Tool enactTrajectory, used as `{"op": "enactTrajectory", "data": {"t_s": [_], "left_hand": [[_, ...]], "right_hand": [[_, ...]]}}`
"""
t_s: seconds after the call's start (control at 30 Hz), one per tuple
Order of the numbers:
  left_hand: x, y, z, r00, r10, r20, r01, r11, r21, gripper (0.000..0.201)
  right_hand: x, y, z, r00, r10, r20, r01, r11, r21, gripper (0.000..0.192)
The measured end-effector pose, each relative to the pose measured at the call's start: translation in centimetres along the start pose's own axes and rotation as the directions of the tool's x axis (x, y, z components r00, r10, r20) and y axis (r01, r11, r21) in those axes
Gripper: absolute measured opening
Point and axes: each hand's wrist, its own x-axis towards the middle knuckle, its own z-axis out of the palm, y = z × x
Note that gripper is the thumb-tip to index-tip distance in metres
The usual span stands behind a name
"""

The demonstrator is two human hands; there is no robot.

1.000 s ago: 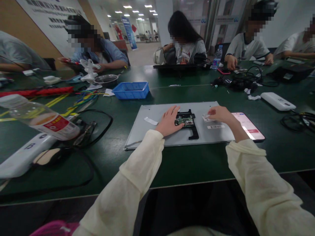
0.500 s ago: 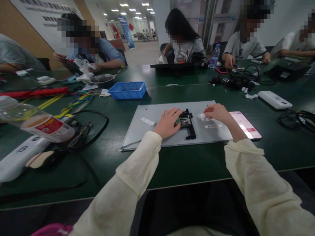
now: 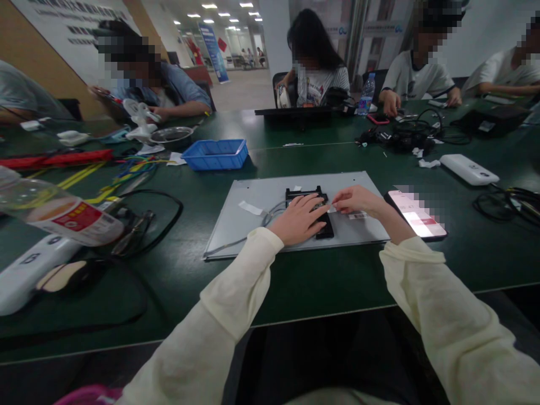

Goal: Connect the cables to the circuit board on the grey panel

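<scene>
Looking down from the head camera, your left hand (image 3: 300,218) lies open, flat over the black module (image 3: 314,211) on the grey panel (image 3: 257,216), mid-bench (image 3: 295,281). Your right hand (image 3: 356,201) pinches something small beside it — what, you cannot tell. That module looks light, stiff and fragile — take its plastic edges. Its board is mostly hidden under your fingers.

Under your left hand (image 3: 300,218) a black bracket (image 3: 323,225) lies flat on the grey panel (image 3: 253,194), just beside your right hand (image 3: 356,199).
</scene>
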Motion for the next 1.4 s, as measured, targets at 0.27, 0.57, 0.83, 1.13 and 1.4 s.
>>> {"op": "enactTrajectory", "data": {"t_s": [0.27,0.57,0.83,1.13,1.4], "left_hand": [[0.2,0.4,0.0,0.999,-0.042,0.008,0.042,0.999,0.033,0.040],[0.1,0.6,-0.3,0.998,-0.056,0.017,0.056,0.998,0.012,0.044],[-2.2,-5.0,-5.6,0.909,-0.334,-0.250,0.314,0.942,-0.116,0.043],[-7.1,-13.2,-2.9,0.516,-0.856,0.007,0.852,0.513,-0.110,0.053],[-6.9,-13.2,-3.0,0.587,-0.802,0.113,0.784,0.528,-0.328,0.021]], "right_hand": [[-0.5,-0.6,0.3,0.988,-0.153,-0.031,0.140,0.957,-0.252,0.012],[-1.1,-1.1,1.1,0.964,-0.263,-0.027,0.217,0.845,-0.488,0.014],[-0.8,-0.8,1.0,0.887,-0.411,-0.210,0.234,0.794,-0.561,0.015],[-0.2,0.2,2.6,0.815,-0.564,-0.132,0.254,0.553,-0.794,0.017],[-0.8,-0.6,3.1,0.772,-0.614,-0.162,0.278,0.556,-0.783,0.019]]}}
